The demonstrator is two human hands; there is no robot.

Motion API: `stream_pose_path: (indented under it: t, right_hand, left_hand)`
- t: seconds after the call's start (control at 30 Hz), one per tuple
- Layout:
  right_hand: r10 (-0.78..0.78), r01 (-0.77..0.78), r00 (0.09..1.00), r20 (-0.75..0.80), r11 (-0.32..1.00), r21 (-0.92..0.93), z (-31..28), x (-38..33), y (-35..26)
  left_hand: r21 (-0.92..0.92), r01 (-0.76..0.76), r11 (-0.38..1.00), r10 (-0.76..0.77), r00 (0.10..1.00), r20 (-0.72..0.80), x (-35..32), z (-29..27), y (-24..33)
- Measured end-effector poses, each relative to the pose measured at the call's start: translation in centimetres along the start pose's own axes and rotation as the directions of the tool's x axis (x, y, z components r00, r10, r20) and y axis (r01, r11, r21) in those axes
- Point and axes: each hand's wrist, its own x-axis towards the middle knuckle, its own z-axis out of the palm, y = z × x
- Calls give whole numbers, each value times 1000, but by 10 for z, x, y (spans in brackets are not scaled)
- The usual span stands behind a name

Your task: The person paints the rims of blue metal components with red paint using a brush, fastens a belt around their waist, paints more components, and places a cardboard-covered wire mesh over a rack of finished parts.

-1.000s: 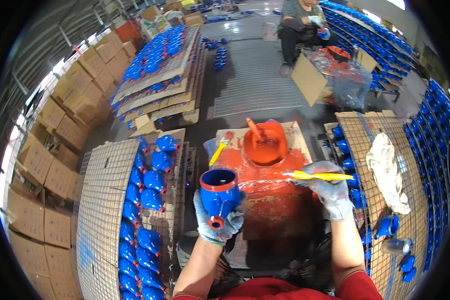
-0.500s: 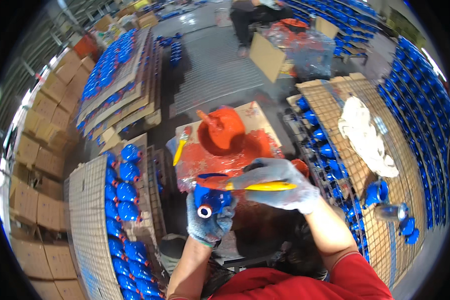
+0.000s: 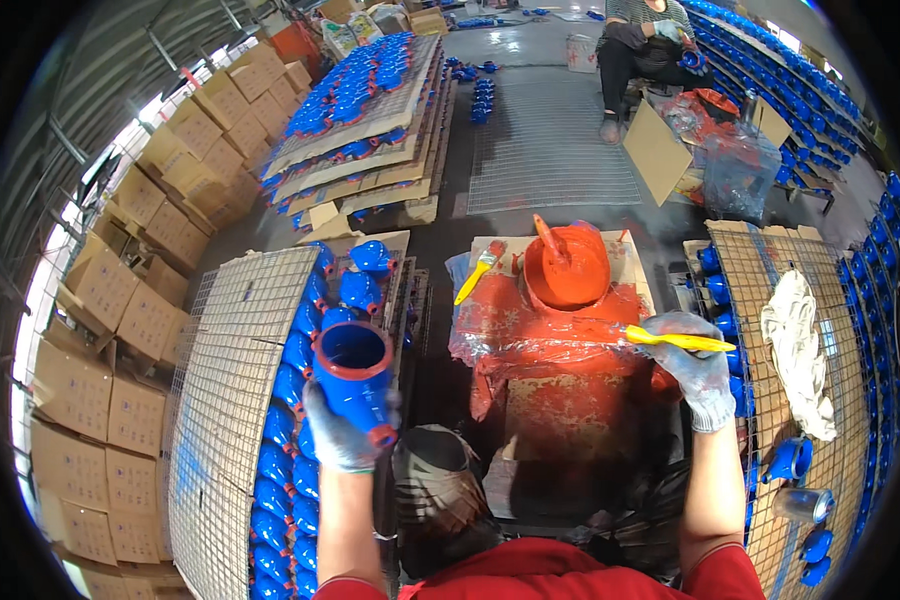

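Note:
My left hand (image 3: 334,436), in a grey work glove, grips a blue hollow casting (image 3: 355,392) with a red-coated rim and a red end on its small spout. Its wide mouth tilts upward, and it is held over a row of similar blue castings (image 3: 282,425). In my right hand (image 3: 698,375), also gloved, is a paintbrush (image 3: 675,340) with a yellow handle. Its red bristles point left, over the paint-smeared work board (image 3: 560,385). Beyond it stands a bucket (image 3: 532,287) of red paint with a red-covered stick-like handle (image 3: 544,236) leaning inside.
A second yellow-handled brush (image 3: 468,284) lies left of the bucket. Wire racks (image 3: 232,375) flank me. On the right rack lie a white cloth (image 3: 796,345) and a jar (image 3: 804,504). Cartons (image 3: 107,400) are stacked at left. Another person (image 3: 638,50) sits far right.
The casting has moved left, away from the brush, and its wide mouth now shows. My right hand has drawn away to the right with the brush. The view has shifted left.

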Motion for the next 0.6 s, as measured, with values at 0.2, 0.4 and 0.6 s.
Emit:
stream_pose_path:
  t: [0.2, 0.4, 0.6]
  right_hand:
    - [132, -132, 991, -18, 991, 10, 13, -1, 10]
    - [164, -162, 986, -29, 985, 63, 13, 4, 21]
    - [141, -139, 990, -5, 982, 125, 17, 6, 20]
  left_hand:
    - [401, -100, 911, 224, 935, -275, -21, -133, 53]
    - [766, 631, 120, 277, 720, -637, 10, -110, 69]
    - [607, 717, -343, 385, 697, -605, 51, -119, 64]
